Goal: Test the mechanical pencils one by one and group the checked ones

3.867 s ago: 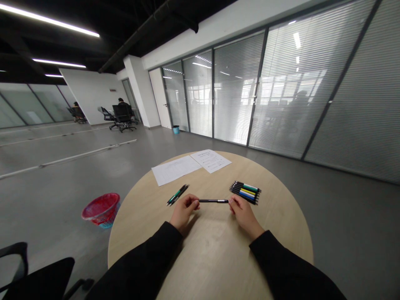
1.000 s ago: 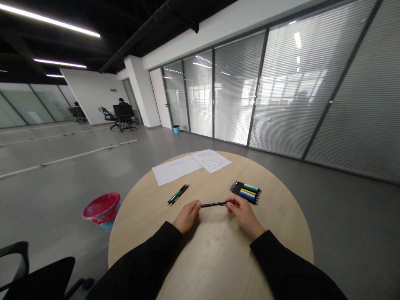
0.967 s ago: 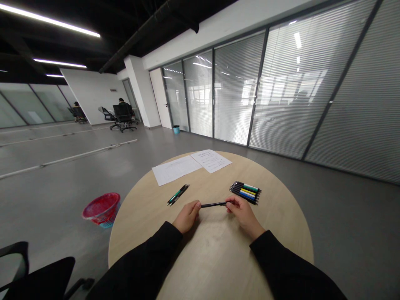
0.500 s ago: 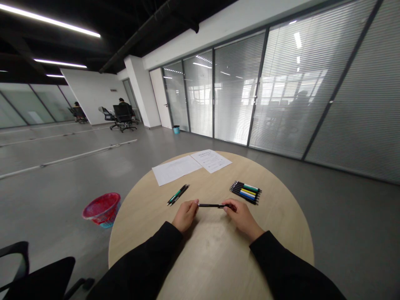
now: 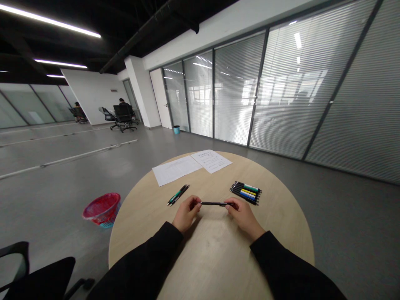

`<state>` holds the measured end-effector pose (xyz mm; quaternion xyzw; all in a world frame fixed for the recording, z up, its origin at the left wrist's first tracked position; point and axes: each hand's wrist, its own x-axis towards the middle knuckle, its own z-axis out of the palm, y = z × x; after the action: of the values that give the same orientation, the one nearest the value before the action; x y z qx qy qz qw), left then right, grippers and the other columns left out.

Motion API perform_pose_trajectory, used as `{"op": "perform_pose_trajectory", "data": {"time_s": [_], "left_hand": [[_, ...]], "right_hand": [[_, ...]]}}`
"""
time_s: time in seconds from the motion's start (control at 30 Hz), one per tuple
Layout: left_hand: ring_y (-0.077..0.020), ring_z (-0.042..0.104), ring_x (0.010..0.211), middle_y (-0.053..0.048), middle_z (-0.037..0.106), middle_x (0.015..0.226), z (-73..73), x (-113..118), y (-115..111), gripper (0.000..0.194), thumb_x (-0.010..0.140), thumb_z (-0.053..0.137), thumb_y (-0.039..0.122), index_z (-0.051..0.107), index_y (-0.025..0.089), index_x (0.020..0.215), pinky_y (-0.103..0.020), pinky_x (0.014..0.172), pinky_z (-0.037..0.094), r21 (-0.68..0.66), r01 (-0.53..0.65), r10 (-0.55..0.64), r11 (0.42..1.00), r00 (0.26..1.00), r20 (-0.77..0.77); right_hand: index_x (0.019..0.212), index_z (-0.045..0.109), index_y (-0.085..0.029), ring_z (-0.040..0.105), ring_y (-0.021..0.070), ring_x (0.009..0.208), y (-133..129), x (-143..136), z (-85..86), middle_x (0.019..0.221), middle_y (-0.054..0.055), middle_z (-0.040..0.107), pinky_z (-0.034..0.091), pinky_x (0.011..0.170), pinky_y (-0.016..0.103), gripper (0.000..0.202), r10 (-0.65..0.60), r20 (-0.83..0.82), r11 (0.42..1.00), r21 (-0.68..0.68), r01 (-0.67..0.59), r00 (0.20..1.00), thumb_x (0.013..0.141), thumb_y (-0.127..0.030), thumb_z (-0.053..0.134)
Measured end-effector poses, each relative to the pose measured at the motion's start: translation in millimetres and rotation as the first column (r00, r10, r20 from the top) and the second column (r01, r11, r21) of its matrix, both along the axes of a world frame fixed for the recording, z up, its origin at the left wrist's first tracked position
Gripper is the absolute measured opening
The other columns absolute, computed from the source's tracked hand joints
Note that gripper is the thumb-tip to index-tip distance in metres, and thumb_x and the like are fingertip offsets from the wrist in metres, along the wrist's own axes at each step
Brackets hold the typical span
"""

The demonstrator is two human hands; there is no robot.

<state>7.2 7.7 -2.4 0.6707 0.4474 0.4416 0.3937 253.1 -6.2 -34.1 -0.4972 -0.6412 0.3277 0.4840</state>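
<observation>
A dark pen is held level above the round wooden table, stretched between my two hands. My left hand pinches its left end with thumb and fingers. At the other end, where the clip shows, my right hand is closed on the pen. Beyond my left hand lie two pens, a green and black pen and a black pen, side by side at a slant. Past my right hand sits a neat row of several pens with green, yellow, white and blue parts.
Two printed paper sheets lie at the table's far edge. A red-lined basket stands on the floor to the left, near a black chair. Farther back, a person sits among office chairs.
The pen has risen slightly and become more level. My left hand's fingers have curled more closely around its end. The other pens have stayed put.
</observation>
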Motion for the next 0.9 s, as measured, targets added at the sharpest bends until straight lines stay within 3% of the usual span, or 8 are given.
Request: {"op": "perform_pose_trajectory", "data": {"time_s": [0.23,0.37,0.6,0.73,0.9], "left_hand": [[-0.0117,0.044,0.051,0.002,0.052,0.059,-5.0,-1,3,0.037,0.083,0.059,0.053,0.056,0.018,0.071,-0.023,0.05,0.034,-0.048,-0.048,0.047,0.998,0.999,-0.01],[-0.0109,0.042,0.048,0.003,0.049,0.053,-4.7,-1,2,0.041,0.086,0.056,0.054,0.054,0.018,0.065,-0.023,0.048,0.032,-0.057,-0.049,0.046,0.997,0.998,-0.052],[-0.0111,0.052,0.06,0.002,0.056,0.074,-3.1,1,1,0.029,0.079,0.069,0.041,0.06,0.017,0.091,-0.023,0.057,0.041,0.0,-0.031,0.031,1.0,0.995,0.093],[-0.0124,0.051,0.062,0.001,0.057,0.069,-2.6,-1,3,0.023,0.078,0.069,0.038,0.061,0.016,0.08,-0.024,0.06,0.04,0.019,0.005,-0.006,1.0,0.999,0.049],[-0.0124,0.047,0.054,0.002,0.053,0.059,-3.0,-2,3,0.031,0.084,0.061,0.045,0.059,0.016,0.071,-0.025,0.055,0.036,-0.026,-0.059,0.057,0.998,0.997,-0.057]], "right_hand": [[0.085,0.073,-0.021,0.058,0.0181,0.066,-4,-1,4.3,0.072,0.001,0.068,0.042,0.063,0.028,0.015,0.071,0.117,0.997,0.034,-0.075,0.991,0.079,-0.024,0.059],[0.084,0.072,-0.021,0.057,0.0181,0.066,-6,0,8.0,0.072,0.001,0.067,0.041,0.063,0.028,0.015,0.071,0.144,0.995,0.057,-0.08,0.987,0.081,-0.023,0.058],[0.087,0.072,-0.021,0.058,0.0186,0.069,-5,1,7.6,0.075,0.002,0.067,0.041,0.065,0.028,0.015,0.024,0.145,0.997,0.065,-0.034,0.989,0.082,-0.021,0.057],[0.087,0.071,-0.021,0.059,0.019,0.07,-6,1,9.1,0.077,0.002,0.068,0.042,0.066,0.028,0.015,0.016,0.144,0.997,0.069,-0.027,0.989,0.082,-0.02,0.056],[0.087,0.071,-0.02,0.059,0.019,0.071,-6,1,9.2,0.078,0.003,0.069,0.042,0.066,0.028,0.015,0.006,0.153,0.997,0.08,-0.019,0.988,0.083,-0.02,0.057]]}}
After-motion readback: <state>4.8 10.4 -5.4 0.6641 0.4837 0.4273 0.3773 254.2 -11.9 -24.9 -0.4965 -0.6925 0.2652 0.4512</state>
